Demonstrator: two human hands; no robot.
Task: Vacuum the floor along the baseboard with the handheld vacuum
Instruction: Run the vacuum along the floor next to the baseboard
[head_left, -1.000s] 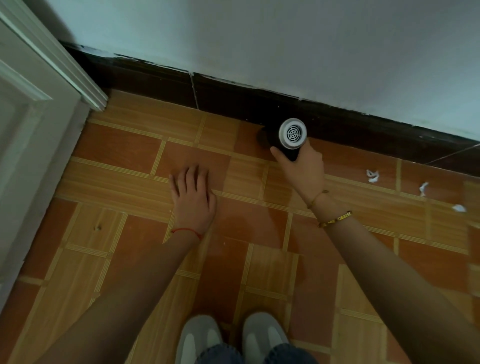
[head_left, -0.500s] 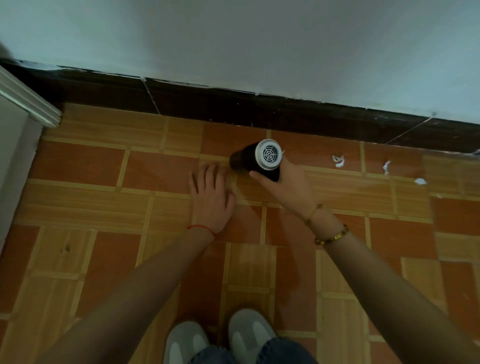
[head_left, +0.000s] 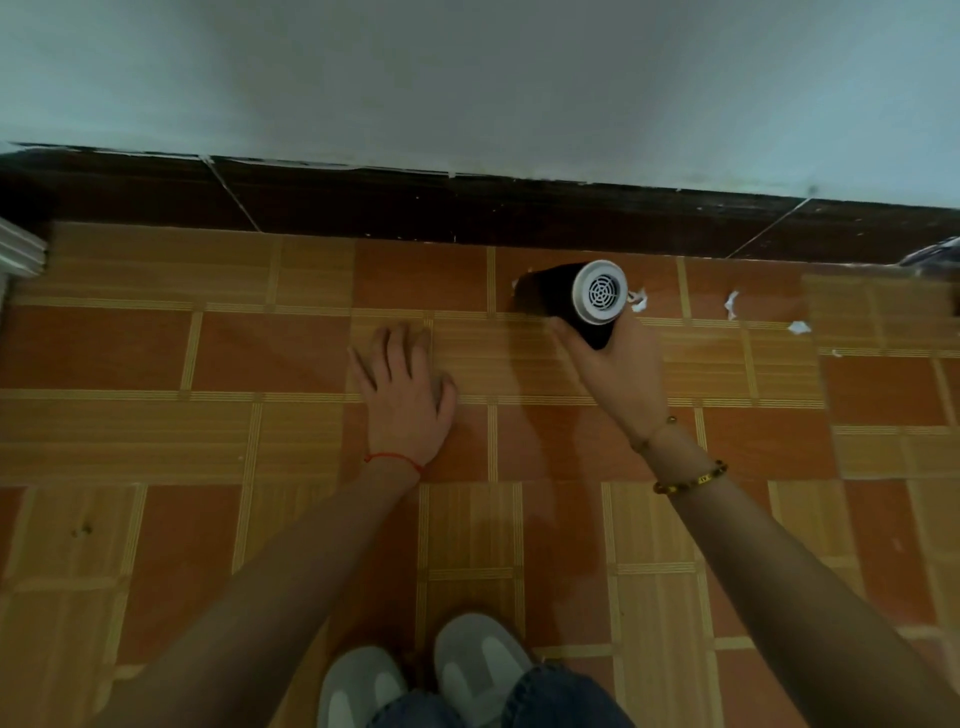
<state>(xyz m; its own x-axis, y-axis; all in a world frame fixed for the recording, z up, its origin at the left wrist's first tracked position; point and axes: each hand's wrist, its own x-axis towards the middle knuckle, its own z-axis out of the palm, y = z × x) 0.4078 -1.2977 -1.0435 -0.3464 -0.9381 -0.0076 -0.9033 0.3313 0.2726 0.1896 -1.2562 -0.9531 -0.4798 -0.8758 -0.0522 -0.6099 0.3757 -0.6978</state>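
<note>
Right hand (head_left: 618, 364): fingers wrapped around black cylindrical handheld vacuum with white grilled end cap (head_left: 566, 296), low over the tiles just short of the dark brown baseboard (head_left: 467, 208). White paper scraps (head_left: 638, 300) lie right of those fingers; nozzle probably on another scrap. Left hand (head_left: 408, 395): fingers spread, flat on orange tiled floor (head_left: 260, 431), holding nothing.

We see a black handheld vacuum (head_left: 558, 296) with a white grille cap, white paper scraps (head_left: 731, 304) beyond our right fingertips, an orange and tan wood-patterned floor (head_left: 260, 431) under our left fingers, a dark brown baseboard (head_left: 363, 200), a pale wall (head_left: 467, 78), a red wrist string (head_left: 395, 458), and grey shoes (head_left: 415, 675).
</note>
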